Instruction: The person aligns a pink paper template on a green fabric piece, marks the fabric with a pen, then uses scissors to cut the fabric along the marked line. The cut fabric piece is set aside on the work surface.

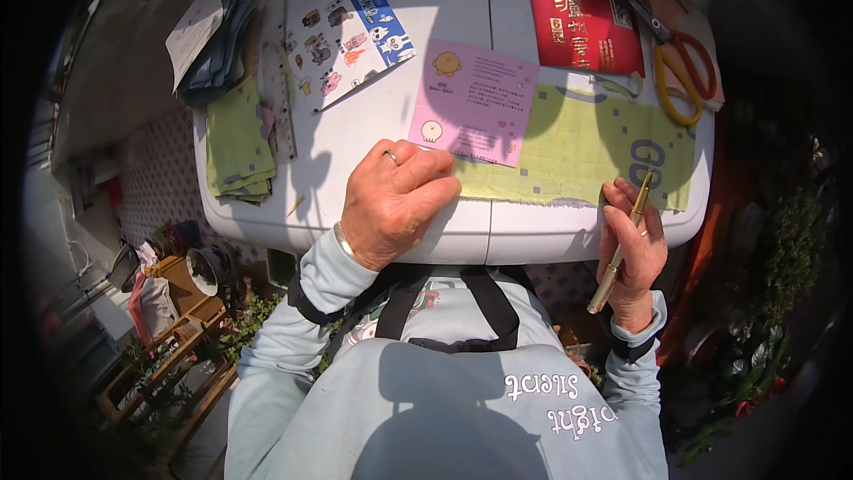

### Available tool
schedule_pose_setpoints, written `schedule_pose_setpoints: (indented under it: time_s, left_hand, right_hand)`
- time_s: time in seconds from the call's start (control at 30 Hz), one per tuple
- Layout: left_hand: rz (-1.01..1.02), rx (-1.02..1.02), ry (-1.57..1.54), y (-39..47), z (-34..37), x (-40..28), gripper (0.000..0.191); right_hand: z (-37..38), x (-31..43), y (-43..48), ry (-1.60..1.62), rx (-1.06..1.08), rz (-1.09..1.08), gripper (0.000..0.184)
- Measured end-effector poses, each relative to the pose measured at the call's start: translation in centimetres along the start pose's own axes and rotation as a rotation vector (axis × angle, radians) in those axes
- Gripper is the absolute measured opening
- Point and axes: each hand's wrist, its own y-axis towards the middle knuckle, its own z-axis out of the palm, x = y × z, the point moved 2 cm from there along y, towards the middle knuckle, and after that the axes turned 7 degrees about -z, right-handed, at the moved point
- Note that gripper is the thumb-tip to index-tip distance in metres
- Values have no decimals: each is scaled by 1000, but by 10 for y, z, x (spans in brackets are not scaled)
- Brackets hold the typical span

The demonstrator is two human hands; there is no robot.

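Note:
My left hand (400, 197) rests with curled fingers at the near left corner of a pink printed card (476, 103) and the left end of a yellow-green cloth strip (566, 180). Whether its fingers grip either one cannot be told. The card lies over part of the strip. In my right hand (633, 233) is a gold-coloured pen (620, 250), its tip pointing away from me over the strip's right part. That hand's fingertips touch the strip's near edge. Beyond the strip lie a red printed packet (580, 20) and scissors (680, 73) with one yellow and one red handle loop.
Folded green cloth pieces (240, 147) and dark blue cloth (216, 60) with a white paper (193, 33) on top lie at the left. Beside them are a clear ruler (283, 100) and a sticker sheet (346, 40). The white table (373, 240) has a rounded near edge.

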Motion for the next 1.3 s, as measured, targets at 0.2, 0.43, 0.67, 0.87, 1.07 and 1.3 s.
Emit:
schedule_pose_setpoints:
  time_s: [0.2, 0.43, 0.67, 0.87, 1.07, 1.3]
  left_hand:
    - [33, 27, 30, -6, -6, -1, 36]
    - [44, 12, 116, -17, -8, -4, 43]
    - [83, 34, 143, -18, -8, -3, 43]
    - [103, 88, 150, -14, -11, -9, 40]
    - [103, 64, 137, -16, -11, -9, 41]
    - [104, 34, 102, -19, -8, -6, 41]
  right_hand:
    - [2, -6, -7, 38, -8, 13, 40]
    - [1, -7, -9, 9, 23, -13, 41]
    - [-12, -3, 9, -7, 109, -43, 43]
    - [-40, 5, 66, -43, 270, 70, 30]
    - [-18, -3, 135, -363, 441, -123, 21]
    - [25, -38, 198, -534, 496, -318, 18]
